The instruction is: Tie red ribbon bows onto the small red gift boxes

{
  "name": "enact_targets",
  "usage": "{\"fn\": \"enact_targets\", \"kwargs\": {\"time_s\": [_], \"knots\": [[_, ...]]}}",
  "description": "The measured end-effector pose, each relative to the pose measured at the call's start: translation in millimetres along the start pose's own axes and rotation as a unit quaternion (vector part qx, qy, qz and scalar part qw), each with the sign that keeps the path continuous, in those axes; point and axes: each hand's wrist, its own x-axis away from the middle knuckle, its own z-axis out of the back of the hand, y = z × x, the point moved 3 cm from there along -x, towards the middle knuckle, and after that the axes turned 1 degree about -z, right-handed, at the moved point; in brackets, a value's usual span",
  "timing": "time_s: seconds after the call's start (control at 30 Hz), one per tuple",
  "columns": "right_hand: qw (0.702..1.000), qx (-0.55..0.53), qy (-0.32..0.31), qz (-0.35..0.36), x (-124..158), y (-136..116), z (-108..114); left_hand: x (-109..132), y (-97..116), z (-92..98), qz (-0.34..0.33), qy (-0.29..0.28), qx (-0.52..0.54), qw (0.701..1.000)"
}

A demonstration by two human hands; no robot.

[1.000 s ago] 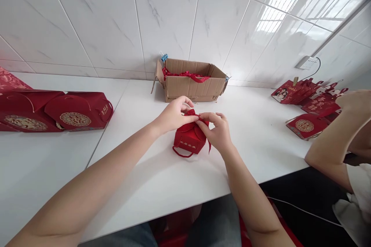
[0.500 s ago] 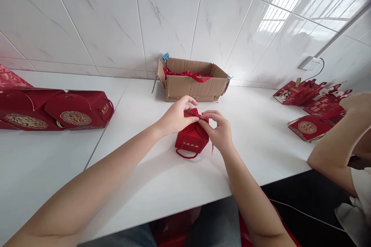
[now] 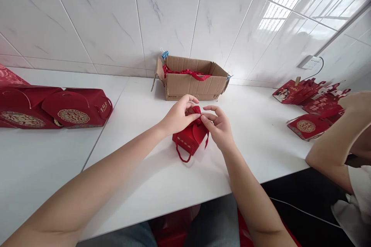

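A small red gift box (image 3: pixel 189 139) with a red cord handle stands on the white table (image 3: pixel 162 185), just in front of me. My left hand (image 3: pixel 176 116) pinches the red ribbon (image 3: pixel 197 110) at the top of the box. Beside it on the right, my right hand (image 3: pixel 218 128) pinches the same ribbon, fingers curled above the rounded top flaps.
An open cardboard box (image 3: pixel 191 82) with red ribbons inside stands at the back by the tiled wall. Large red gift boxes (image 3: pixel 58 109) lie at the left. Flat red boxes (image 3: pixel 311 102) are piled at the right, where another person's arm (image 3: pixel 336 142) reaches in.
The small box has turned and tilted a little to the left. My fingers have shifted on the ribbon at its top.
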Motion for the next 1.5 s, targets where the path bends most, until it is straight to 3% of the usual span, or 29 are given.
{"fn": "enact_targets", "kwargs": {"time_s": [0.2, 0.3, 0.4, 0.47, 0.6, 0.97, 1.07, 1.2, 1.33, 1.5], "knots": [[0.996, -0.071, -0.034, -0.051, -1.4, -3.5, -1.3, -2.0, -2.2, -0.6, -0.051, 0.013, -0.036, 0.998], [0.993, -0.094, -0.014, -0.07, -1.4, -4.0, -1.3, -2.3, -1.1, 4.8, -0.07, 0.038, -0.092, 0.993], [0.992, -0.089, 0.006, -0.085, -0.9, -3.7, -1.0, -0.3, 5.8, 16.7, -0.048, 0.07, -0.207, 0.975], [0.993, -0.084, 0.013, -0.087, 0.0, -4.1, -1.1, 2.1, 11.0, 22.0, 0.002, 0.035, -0.252, 0.967], [0.994, -0.08, 0.008, -0.08, 2.7, -5.0, -3.7, 6.8, 16.8, 20.9, 0.06, -0.059, -0.24, 0.967], [0.999, 0.045, 0.011, -0.001, 8.1, -10.3, -6.1, 2.4, 13.3, 18.2, -0.019, 0.0, -0.261, 0.965], [0.995, 0.088, 0.036, 0.022, 6.7, -8.7, -1.8, 1.9, 12.4, 17.9, -0.031, 0.01, -0.264, 0.964], [0.991, 0.101, 0.085, 0.031, 2.7, -6.0, 5.1, 2.0, 11.2, 17.2, -0.027, 0.002, -0.264, 0.964], [0.996, 0.07, 0.049, 0.01, 0.6, -5.7, 2.8, 2.0, 11.4, 17.9, 0.002, -0.009, -0.26, 0.966], [0.988, 0.134, 0.048, 0.061, 0.2, -10.1, 3.2, 3.1, 12.9, 19.2, 0.017, -0.038, -0.243, 0.969]]}}
